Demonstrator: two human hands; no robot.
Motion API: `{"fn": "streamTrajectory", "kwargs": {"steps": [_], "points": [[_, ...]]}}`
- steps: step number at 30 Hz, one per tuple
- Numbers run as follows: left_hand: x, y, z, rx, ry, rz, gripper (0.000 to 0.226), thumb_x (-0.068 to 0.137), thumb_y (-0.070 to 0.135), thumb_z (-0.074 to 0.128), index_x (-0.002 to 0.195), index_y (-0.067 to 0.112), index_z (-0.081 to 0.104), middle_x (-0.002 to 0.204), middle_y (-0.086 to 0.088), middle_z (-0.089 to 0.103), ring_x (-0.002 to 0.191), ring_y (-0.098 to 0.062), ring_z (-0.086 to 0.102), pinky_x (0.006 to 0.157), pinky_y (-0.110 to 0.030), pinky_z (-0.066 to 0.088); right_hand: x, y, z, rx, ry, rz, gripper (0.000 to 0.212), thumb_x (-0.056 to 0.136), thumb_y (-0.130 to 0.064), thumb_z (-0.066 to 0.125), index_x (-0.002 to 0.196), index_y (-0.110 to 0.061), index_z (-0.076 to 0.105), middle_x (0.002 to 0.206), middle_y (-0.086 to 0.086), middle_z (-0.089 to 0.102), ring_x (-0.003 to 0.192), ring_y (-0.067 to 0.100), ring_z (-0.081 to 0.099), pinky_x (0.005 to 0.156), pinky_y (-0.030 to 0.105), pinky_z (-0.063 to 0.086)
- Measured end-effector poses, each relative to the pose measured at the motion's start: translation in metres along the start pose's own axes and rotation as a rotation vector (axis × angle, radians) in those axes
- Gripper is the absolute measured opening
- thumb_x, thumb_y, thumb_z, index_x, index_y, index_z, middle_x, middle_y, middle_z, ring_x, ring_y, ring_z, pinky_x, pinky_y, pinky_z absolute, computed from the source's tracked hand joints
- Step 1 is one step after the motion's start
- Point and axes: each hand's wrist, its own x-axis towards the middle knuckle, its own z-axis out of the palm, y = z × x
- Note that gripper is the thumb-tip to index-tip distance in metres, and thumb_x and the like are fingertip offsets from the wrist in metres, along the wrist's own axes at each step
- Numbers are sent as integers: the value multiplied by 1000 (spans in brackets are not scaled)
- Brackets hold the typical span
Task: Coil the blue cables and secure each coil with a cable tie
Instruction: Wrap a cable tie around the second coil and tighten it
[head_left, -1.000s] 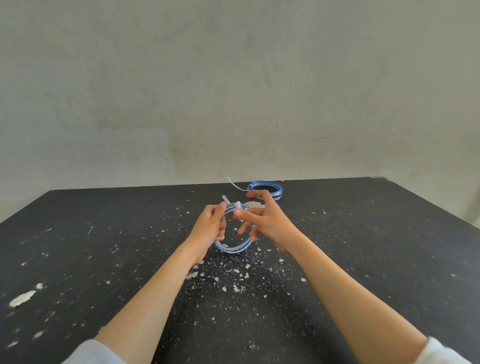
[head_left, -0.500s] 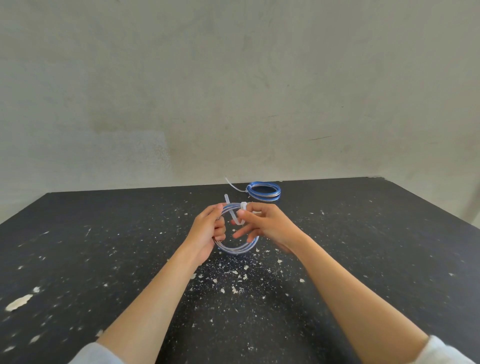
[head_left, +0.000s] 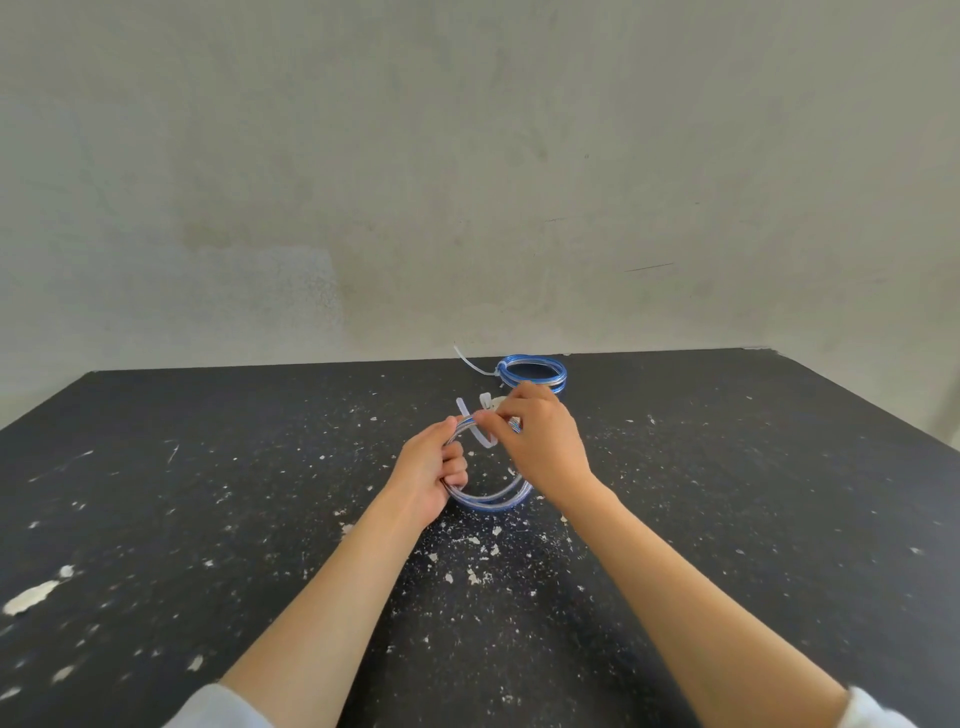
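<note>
- While it is held up over the black table (head_left: 208, 467), the blue cable coil (head_left: 488, 501) sits between both hands at the centre of the view, its lower arc hanging free below them.
- Left hand (head_left: 428, 475): fingers curled tight round the coil's left side, thumb on top of the strands.
- Right hand (head_left: 540, 447): thumb and forefinger pinching the white cable tie (head_left: 475, 428) at the top of the coil; the other fingers are bent loosely behind.
- Cable tie crosses the top strands at a slant, one end sticking up to the left, with a small white lump by the right fingertips; can't tell if it is threaded through.
- Second blue coil (head_left: 532, 371) lies flat at the far table edge, just behind the right hand, already bound with a white tie whose tail (head_left: 470, 362) juts up and left.
- White flecks (head_left: 475, 574) are scattered over the tabletop, thickest under the hands; a bigger chip (head_left: 31, 597) is near the left edge.
- Pale plaster wall (head_left: 467, 182) behind; white sleeve (head_left: 218, 709) cuffs at the bottom corners.
</note>
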Motion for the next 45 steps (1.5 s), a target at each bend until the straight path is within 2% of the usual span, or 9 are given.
{"fn": "streamTrajectory", "kwargs": {"steps": [3, 7, 13, 18, 26, 35, 39, 41, 45], "points": [[3, 0, -2, 79, -40, -13, 18, 97, 20, 43, 85, 15, 56, 41, 9, 22, 32, -5, 17, 32, -17, 17, 5, 3, 3, 244, 5, 77, 26, 87, -33, 63, 80, -8, 68, 95, 3, 61, 95, 17, 48, 83, 30, 37], [9, -1, -7, 157, -78, -16, 18, 97, 20, 44, 105, 12, 57, 42, 10, 24, 34, -5, 19, 32, -17, 19, 7, 3, 18, 520, -19, 264, 27, 96, -30, 49, 84, -7, 58, 77, 4, 59, 70, 14, 51, 67, 27, 40], [13, -5, -6, 287, -41, 67, 21, 96, 17, 45, 110, 8, 57, 44, 10, 29, 35, -4, 23, 31, -16, 21, -1, 11, 44, 549, 58, 333, 24, 98, -29, 44, 90, -11, 57, 84, 1, 63, 80, 19, 59, 72, 28, 46], [11, -8, -1, 362, -5, 151, 17, 96, 19, 46, 95, 15, 63, 44, 10, 33, 37, -4, 27, 33, -16, 24, -1, 17, 48, 543, 70, 304, 19, 96, -29, 49, 88, -16, 60, 82, -8, 63, 80, 11, 56, 72, 23, 43], [6, -8, 0, 416, 6, 216, 18, 97, 21, 46, 96, 15, 63, 49, 7, 35, 41, -6, 28, 36, -17, 25, -4, 19, 47, 610, 98, 280, 14, 93, -27, 55, 87, -17, 63, 87, -1, 67, 86, 16, 60, 78, 28, 46], [3, -10, 0, 430, 25, 237, 18, 97, 20, 46, 93, 17, 63, 53, 4, 35, 43, -7, 28, 37, -18, 24, -6, 22, 46, 644, 72, 270, 16, 92, -28, 57, 88, -13, 64, 86, 1, 67, 79, 12, 58, 76, 33, 48], [3, -10, 1, 425, 28, 247, 18, 97, 19, 46, 91, 16, 63, 53, 3, 34, 44, -7, 28, 38, -18, 23, -6, 25, 47, 698, 84, 314, 11, 89, -23, 61, 86, -14, 65, 76, -4, 63, 73, 8, 56, 70, 26, 45], [2, -11, 1, 427, 29, 254, 18, 96, 19, 46, 93, 14, 63, 53, 3, 34, 43, -7, 28, 38, -18, 24, -6, 26, 47, 741, 90, 327, 4, 88, -18, 63, 92, -16, 62, 85, -5, 64, 80, 6, 59, 75, 23, 48], [2, -11, 0, 419, 29, 264, 20, 97, 19, 46, 100, 9, 63, 52, 3, 33, 43, -7, 27, 38, -18, 22, -3, 29, 47, 780, 40, 358, 20, 87, -13, 64, 106, -19, 62, 100, -1, 66, 93, 4, 61, 81, 20, 50]]}}
